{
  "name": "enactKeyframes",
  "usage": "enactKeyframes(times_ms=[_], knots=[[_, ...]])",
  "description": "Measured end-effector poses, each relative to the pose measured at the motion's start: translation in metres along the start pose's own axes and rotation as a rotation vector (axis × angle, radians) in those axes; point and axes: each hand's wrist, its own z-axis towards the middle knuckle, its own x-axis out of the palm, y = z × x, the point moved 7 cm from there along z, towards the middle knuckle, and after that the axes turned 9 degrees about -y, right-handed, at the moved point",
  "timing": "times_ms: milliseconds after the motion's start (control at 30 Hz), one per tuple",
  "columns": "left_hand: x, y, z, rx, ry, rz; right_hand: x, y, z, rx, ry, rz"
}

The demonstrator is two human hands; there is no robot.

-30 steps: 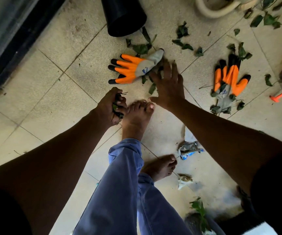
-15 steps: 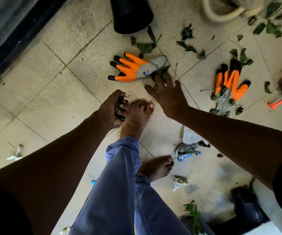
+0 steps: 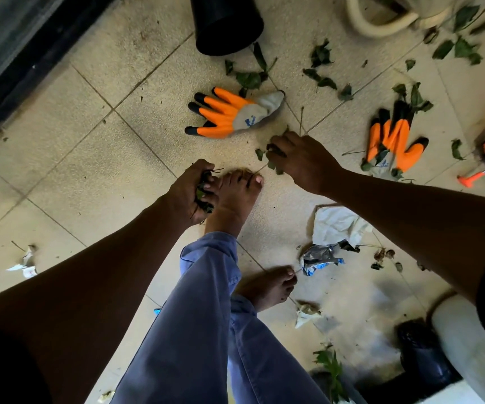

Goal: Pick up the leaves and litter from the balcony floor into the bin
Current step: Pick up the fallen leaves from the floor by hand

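Head view: gathering is underway. The left hand (image 3: 190,192) clutches a wad of leaves (image 3: 203,193); the right hand (image 3: 301,158) pinches more off the floor (image 3: 90,141). Next, probably the black bin (image 3: 225,23).

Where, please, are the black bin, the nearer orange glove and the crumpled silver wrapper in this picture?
black bin (image 3: 226,24): head view, on its dark side wall.
orange glove (image 3: 226,113): head view, on the orange palm.
silver wrapper (image 3: 318,256): head view, on its crumpled grey middle.

The right hand (image 3: 302,158), flat and open a moment ago, now curls round leaves (image 3: 272,154) gathered off the floor (image 3: 90,170).
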Motion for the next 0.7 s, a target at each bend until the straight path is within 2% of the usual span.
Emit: enactKeyframes(times_ms=[33,67,100,133,267,333,500,600,700], knots=[[-0.055,-0.070,0.001,-0.017,0.158,-0.041,0.002,-0.003,-0.002,0.023,0.027,-0.041],[-0.092,-0.127,0.013,0.067,0.229,0.076,0.004,-0.006,-0.003,0.073,0.055,-0.051],[-0.110,-0.149,0.008,0.245,0.317,0.229,0.003,-0.010,-0.004,0.131,0.091,-0.064],[-0.113,-0.166,0.011,0.380,0.232,0.454,0.003,-0.013,-0.004,0.186,0.093,-0.048],[-0.109,-0.153,0.009,0.522,0.007,0.543,0.007,-0.009,0.000,0.367,0.137,0.015],[-0.102,-0.156,0.002,0.499,0.035,0.544,0.015,0.001,0.002,0.397,0.151,0.048],[-0.100,-0.147,0.006,0.479,0.009,0.504,0.017,0.018,0.007,0.311,0.140,0.054],[-0.119,-0.160,0.008,0.543,-0.108,0.456,0.016,0.022,0.008,0.257,0.123,0.039],[-0.117,-0.156,0.008,0.518,-0.076,0.438,0.017,0.023,0.006,0.210,0.064,0.071]])
